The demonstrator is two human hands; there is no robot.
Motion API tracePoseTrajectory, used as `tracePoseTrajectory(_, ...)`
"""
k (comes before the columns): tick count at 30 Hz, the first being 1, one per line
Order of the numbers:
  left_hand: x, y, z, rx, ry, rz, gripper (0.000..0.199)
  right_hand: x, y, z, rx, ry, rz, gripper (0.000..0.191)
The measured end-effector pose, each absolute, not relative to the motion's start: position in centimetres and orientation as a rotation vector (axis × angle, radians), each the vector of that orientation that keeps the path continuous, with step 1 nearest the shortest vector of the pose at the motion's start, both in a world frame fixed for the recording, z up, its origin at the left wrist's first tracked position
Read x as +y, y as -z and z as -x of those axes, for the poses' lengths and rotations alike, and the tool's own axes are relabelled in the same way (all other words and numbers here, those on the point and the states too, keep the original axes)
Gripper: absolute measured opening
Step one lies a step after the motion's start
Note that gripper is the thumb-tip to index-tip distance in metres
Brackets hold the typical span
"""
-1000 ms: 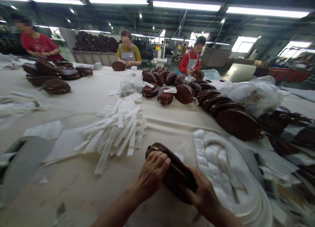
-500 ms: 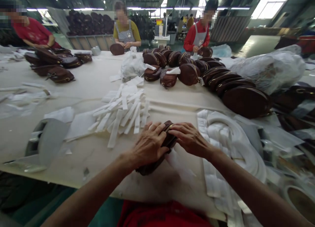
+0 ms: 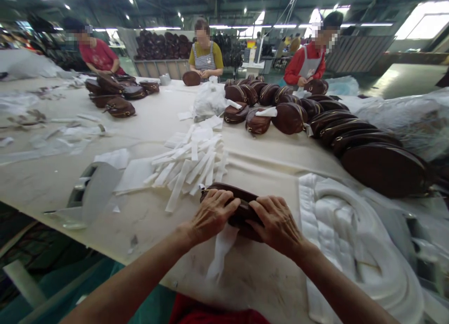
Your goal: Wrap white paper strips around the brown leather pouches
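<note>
A dark brown leather bag lies across the near table, its long side facing me. My left hand is closed on its left part, fingers over the top edge. On the right part my right hand grips it the same way, thumb on the near side. A white strip hangs from below the bag onto the table. Just beyond my left hand lies a heap of white strips. To the right of my right hand is a stack of white padding.
A tape dispenser stands at the left. Many brown bags line the right and back, beside clear plastic wrap. More bags are piled back left. Three co-workers, one in a checked apron, work across the table.
The bag has turned from slanting away from me to lying crosswise. Both hands now hold its two sides, and the white strip shows below it. My view has swung left.
</note>
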State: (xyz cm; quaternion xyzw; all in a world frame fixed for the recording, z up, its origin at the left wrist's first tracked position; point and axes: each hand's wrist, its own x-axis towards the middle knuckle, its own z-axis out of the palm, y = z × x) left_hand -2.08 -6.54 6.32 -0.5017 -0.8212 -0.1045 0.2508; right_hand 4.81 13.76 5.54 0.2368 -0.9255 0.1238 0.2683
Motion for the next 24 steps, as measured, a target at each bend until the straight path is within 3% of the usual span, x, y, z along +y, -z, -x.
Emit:
tracePoseTrajectory(8, -5.6, -4.2, 3.1, -2.287, 0.446, 1.282, 0.016, 13.1, -2.6, -4.8, -2.366, -0.356, -0.401, 0.016)
tracePoseTrajectory(10, -5.5, -4.2, 3.4, -2.295, 0.451, 1.249, 0.022, 13.7, -2.6, -4.5, -2.381, -0.399, -0.379, 0.026)
tracePoseTrajectory(13, -5.0, -4.7, 3.7, -2.34, 0.309, 1.276, 0.05, 14.2, -2.9, -3.9, -2.439, -0.31, -0.307, 0.046)
tracePoseTrajectory(17, -4.1, -5.5, 3.9, -2.372, 0.126, 1.336, 0.042, 14.4, -2.8, -3.2, -2.461, -0.171, -0.304, 0.043)
tracePoseTrajectory(24, -3.8, -4.9, 3.2, -2.464, 0.195, 1.405, 0.031, 15.7, -5.7, -0.6, -2.83, -0.749, -0.535, 0.042)
